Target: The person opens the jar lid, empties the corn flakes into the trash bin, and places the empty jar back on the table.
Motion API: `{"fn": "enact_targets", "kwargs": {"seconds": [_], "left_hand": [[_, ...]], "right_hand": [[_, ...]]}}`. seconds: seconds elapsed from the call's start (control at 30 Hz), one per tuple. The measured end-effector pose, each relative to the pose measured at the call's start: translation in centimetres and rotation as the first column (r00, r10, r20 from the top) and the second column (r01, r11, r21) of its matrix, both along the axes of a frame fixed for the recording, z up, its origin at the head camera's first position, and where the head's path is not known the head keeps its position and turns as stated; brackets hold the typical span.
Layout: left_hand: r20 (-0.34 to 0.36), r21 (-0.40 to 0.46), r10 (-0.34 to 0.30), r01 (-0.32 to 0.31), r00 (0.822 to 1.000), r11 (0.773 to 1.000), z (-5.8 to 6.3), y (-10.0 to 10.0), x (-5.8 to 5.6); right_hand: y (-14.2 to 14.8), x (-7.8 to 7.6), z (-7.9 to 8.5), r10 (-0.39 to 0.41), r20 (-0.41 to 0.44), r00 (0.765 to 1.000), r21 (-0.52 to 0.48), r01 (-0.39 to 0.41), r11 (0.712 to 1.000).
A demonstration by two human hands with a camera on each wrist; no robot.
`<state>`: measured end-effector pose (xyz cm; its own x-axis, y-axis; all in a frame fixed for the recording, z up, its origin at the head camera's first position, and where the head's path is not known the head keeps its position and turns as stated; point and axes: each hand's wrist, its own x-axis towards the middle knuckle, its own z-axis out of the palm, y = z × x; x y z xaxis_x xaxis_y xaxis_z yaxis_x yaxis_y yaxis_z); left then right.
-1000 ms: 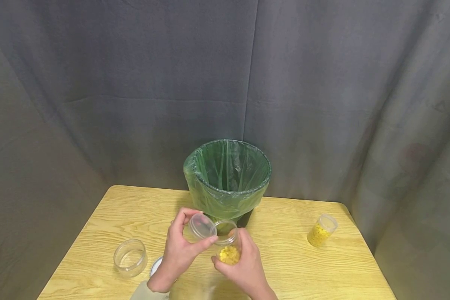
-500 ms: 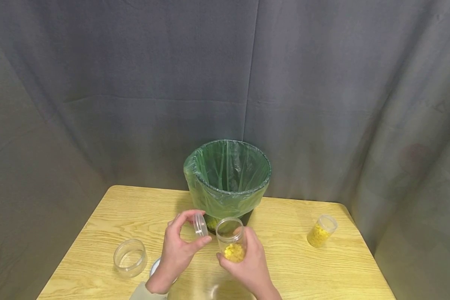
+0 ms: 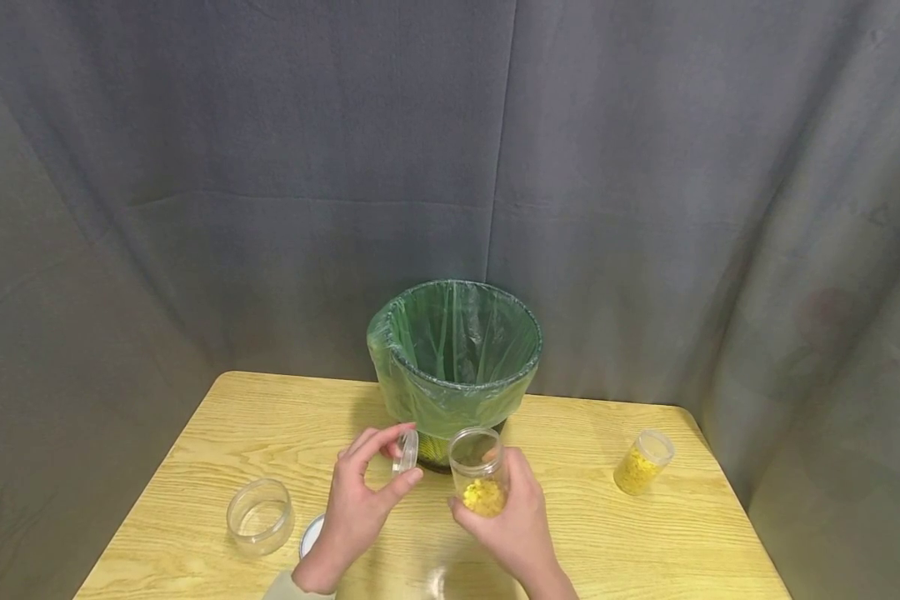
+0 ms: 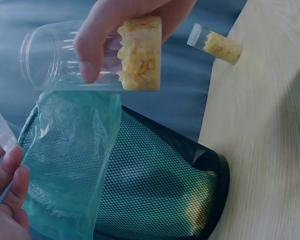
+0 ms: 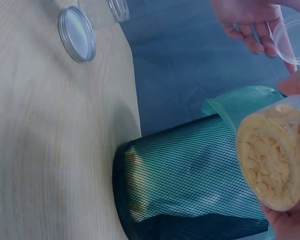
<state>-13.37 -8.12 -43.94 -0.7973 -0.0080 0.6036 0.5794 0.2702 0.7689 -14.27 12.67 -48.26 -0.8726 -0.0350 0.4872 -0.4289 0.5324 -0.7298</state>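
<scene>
My left hand point(image 3: 356, 504) pinches a clear plastic lid point(image 3: 407, 452) on edge between thumb and fingers. In my right hand point(image 3: 516, 525) I grip a clear jar point(image 3: 477, 457) by its side, its mouth uncovered. Yellow flakes point(image 3: 484, 497) fill the lower part of it; the left wrist view shows them banked against the jar's base. The lid and the jar are apart, with a gap between them. Just behind both hands stands a mesh wastebasket point(image 4: 155, 175) lined with a green plastic bag point(image 3: 457, 404).
A second jar of yellow flakes point(image 3: 643, 462), capped, stands on the wooden table point(image 3: 645, 550) at the right. At the left are a wide clear container point(image 3: 260, 518) and a silver-rimmed round lid point(image 5: 77, 34), partly behind my left wrist. Grey curtains point(image 3: 307, 208) hang around the table.
The lid has come away from over the jar's mouth and turned on edge in my left hand. My right hand has carried the jar rightward, widening the gap.
</scene>
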Motion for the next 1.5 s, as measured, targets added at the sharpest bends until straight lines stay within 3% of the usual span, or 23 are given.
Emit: {"fn": "enact_targets", "kwargs": {"seconds": [0.13, 0.27, 0.4, 0.63, 0.73, 1.03, 1.5], "left_hand": [[0.036, -0.013, 0.009, -0.009, 0.999, 1.000, 1.4, 0.3, 0.9], [0.065, -0.024, 0.016, -0.015, 0.998, 1.000, 1.5, 0.3, 1.2], [0.061, -0.020, 0.015, -0.014, 0.998, 1.000, 0.6, 0.3, 1.0], [0.051, -0.094, 0.006, -0.001, 0.999, 0.996, -2.9, 0.1, 0.0], [0.058, -0.123, -0.007, 0.014, 0.998, 0.992, -3.6, 0.0, -0.1], [0.108, -0.206, 0.003, 0.019, 0.994, 0.978, -4.5, 0.2, 0.0], [0.183, -0.195, 0.026, 0.011, 0.983, 0.981, -5.2, 0.5, 0.4]], "right_hand": [[0.4, -0.2, 0.2, -0.016, -0.012, 1.000, 0.015, 0.016, 1.000], [0.7, -0.3, 0.5, -0.030, -0.015, 0.999, 0.021, 0.030, 0.999], [1.0, -0.5, 0.7, -0.050, -0.017, 0.999, 0.023, 0.050, 0.998], [1.6, -0.8, 0.8, -0.081, -0.034, 0.996, 0.029, 0.082, 0.996], [1.9, -0.9, 1.0, -0.083, -0.039, 0.996, 0.022, 0.084, 0.996], [2.6, -1.3, 1.6, -0.089, -0.066, 0.994, 0.010, 0.090, 0.996], [4.1, -2.3, 3.0, -0.110, -0.132, 0.985, 0.030, 0.114, 0.993]]}}
